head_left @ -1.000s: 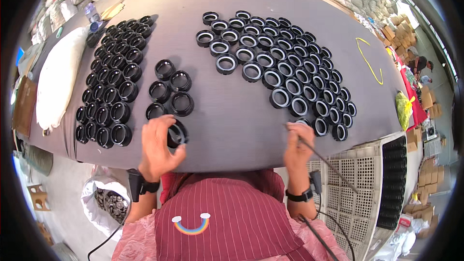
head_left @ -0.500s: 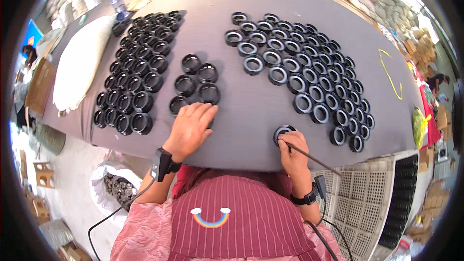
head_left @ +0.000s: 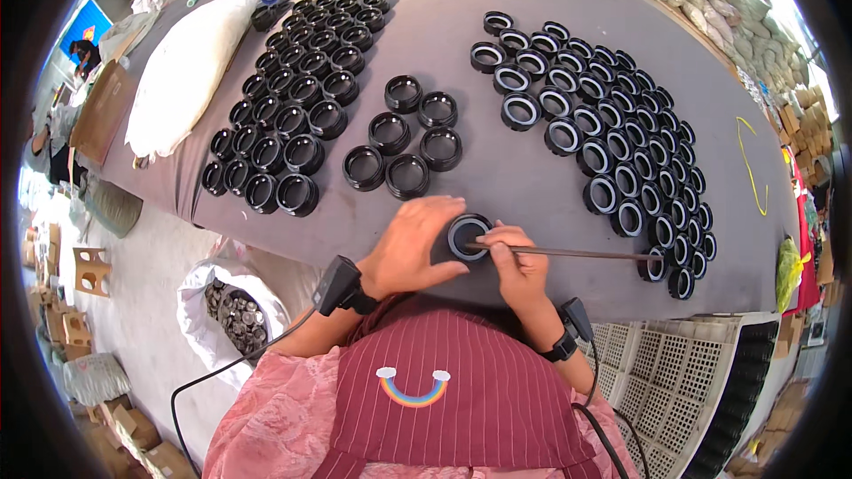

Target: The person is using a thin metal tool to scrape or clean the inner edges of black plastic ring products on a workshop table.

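Note:
A black ring-shaped cap (head_left: 482, 227) with a pale inner ring lies near the table's front edge, between my hands. My left hand (head_left: 404, 248) is open, thumb and fingers spread around the cap's left side; whether they touch it I cannot tell. Pinched in my right hand (head_left: 516, 266) is a thin dark rod (head_left: 590, 255). Its left end reaches the cap's inner edge, and its long end points right. Several glossy black caps (head_left: 407, 177) without a pale ring stand just beyond my left hand.
A larger block of glossy black caps (head_left: 303, 153) fills the table's left. Many caps with pale inner rings (head_left: 595, 158) stand at the right. A white sack (head_left: 189, 75) lies far left, a yellow cord (head_left: 753, 164) far right. An open bag of metal pieces (head_left: 200, 302) stands below left.
My left hand has left the glossy caps and come right, beside the cap with the pale ring. My right hand and the rod have come left, and the rod lies more level. The view has shifted.

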Tool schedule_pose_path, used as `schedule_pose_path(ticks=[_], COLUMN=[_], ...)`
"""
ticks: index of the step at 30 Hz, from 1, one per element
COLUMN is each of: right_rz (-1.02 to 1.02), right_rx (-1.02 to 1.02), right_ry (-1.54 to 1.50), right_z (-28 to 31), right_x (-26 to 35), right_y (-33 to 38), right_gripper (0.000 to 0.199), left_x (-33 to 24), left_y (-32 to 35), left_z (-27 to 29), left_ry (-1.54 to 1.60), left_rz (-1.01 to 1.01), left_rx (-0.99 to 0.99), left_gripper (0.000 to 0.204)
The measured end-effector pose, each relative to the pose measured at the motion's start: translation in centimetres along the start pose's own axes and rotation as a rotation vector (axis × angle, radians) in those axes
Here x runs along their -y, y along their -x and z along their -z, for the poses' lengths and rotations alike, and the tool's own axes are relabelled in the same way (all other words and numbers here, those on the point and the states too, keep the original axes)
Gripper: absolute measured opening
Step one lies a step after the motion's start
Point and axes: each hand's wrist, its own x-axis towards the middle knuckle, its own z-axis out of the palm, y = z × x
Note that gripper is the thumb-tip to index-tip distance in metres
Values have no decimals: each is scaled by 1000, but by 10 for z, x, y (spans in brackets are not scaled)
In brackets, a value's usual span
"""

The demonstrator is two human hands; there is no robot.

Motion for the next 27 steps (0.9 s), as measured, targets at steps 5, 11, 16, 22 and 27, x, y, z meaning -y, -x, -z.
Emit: schedule_pose_path(ticks=[5, 11, 16, 22, 27], right_rz=[-16, 112, 150, 184, 249], right_rx=[-87, 34, 158, 172, 96], right_ry=[-19, 236, 338, 483, 576], right_z=[9, 11, 14, 17, 6], right_x=[2, 17, 23, 30, 19], right_y=[12, 0, -12, -24, -20], right_gripper=[8, 5, 5, 9, 11], left_x=[-4, -3, -2, 0, 1], left_y=[15, 17, 17, 16, 15], left_z=[-16, -17, -18, -18, -17], left_ry=[-13, 20, 72, 142, 166], left_rz=[80, 78, 75, 84, 98], left_rx=[41, 60, 76, 57, 53], left_gripper=[58, 30, 21, 20, 18])
